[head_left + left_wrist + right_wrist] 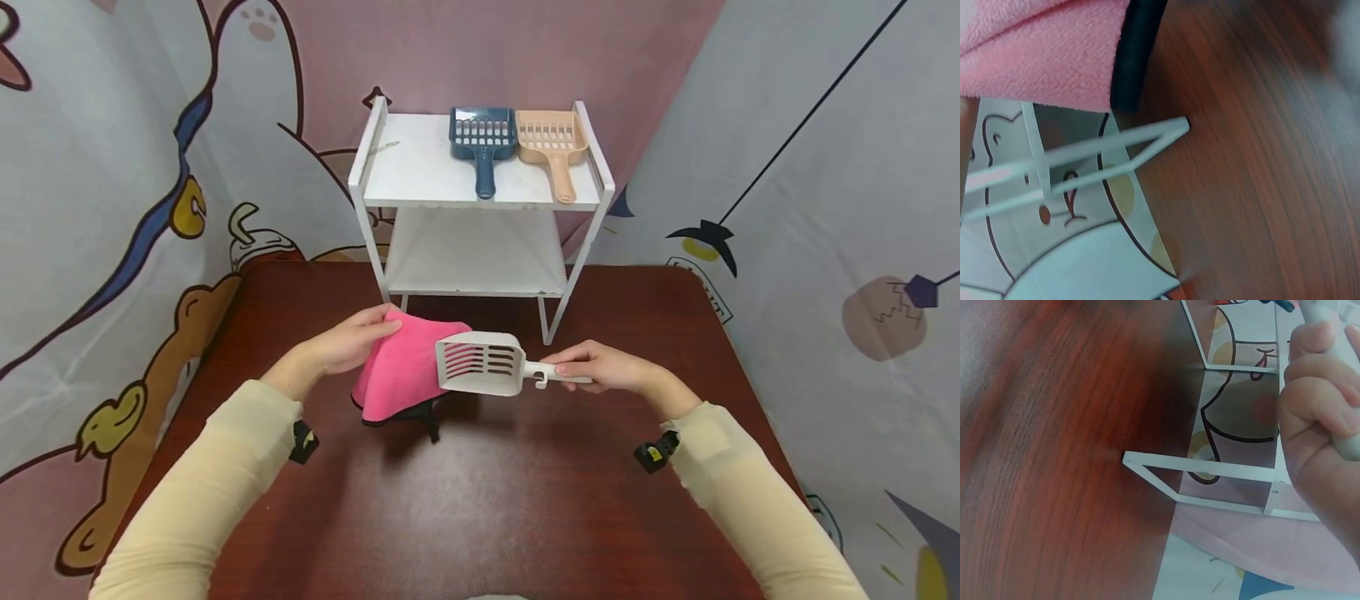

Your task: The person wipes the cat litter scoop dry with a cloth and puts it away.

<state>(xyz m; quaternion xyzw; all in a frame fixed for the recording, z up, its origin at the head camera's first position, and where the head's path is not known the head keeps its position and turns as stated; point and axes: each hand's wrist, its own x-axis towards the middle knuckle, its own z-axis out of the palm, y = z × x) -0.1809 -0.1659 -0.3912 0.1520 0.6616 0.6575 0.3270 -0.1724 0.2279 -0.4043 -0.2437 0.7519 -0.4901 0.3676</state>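
Observation:
My left hand (pixel 348 340) pinches the upper corner of a pink cloth (pixel 408 367) with dark edging, which hangs above the table. In the left wrist view the fleecy cloth (pixel 1047 56) fills the upper left. The right hand (pixel 603 367) grips the handle of a white slotted litter scoop (pixel 482 363). Held level, the scoop has its head over the cloth's right side; whether they touch, I cannot tell. Fingers (pixel 1319 394) curl round the pale handle in the right wrist view, where the scoop's head is out of sight.
A white two-tier rack (pixel 476 250) stands at the table's back. On its top shelf lie a dark blue litter scoop (pixel 483 137) and a peach one (pixel 553 137). The brown wooden table (pixel 480 500) spreads below my hands, with printed curtains around it.

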